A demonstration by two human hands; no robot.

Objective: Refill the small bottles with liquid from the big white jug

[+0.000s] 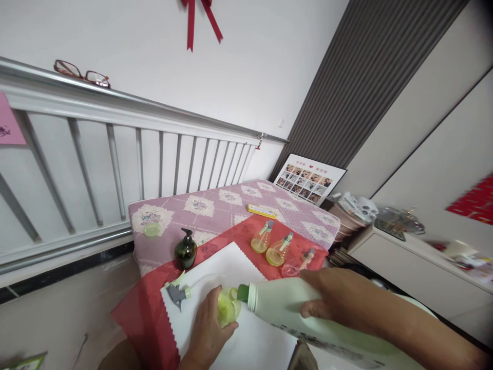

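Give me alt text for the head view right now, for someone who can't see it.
The right hand tips a large white jug, green spout at the mouth of a small flask of yellow-green liquid that the left hand steadies on a white cloth. A loose spray head lies beside it; three small spray bottles stand behind.

Four flask bottles (pixel 261 240): three stand in a row at one o'clock from the single white mat (pixel 231 267), two with yellow liquid and one seemingly clear, and the fourth sits in the left hand (pixel 208 329). One white jug (pixel 285 308) is gripped by the right hand (pixel 339 300). One dark pump bottle (pixel 185 250) stands at eleven o'clock and one loose spray head (pixel 177 293) lies at nine. One green cap (pixel 151 229) lies at ten and one yellow box (pixel 262 210) at twelve.
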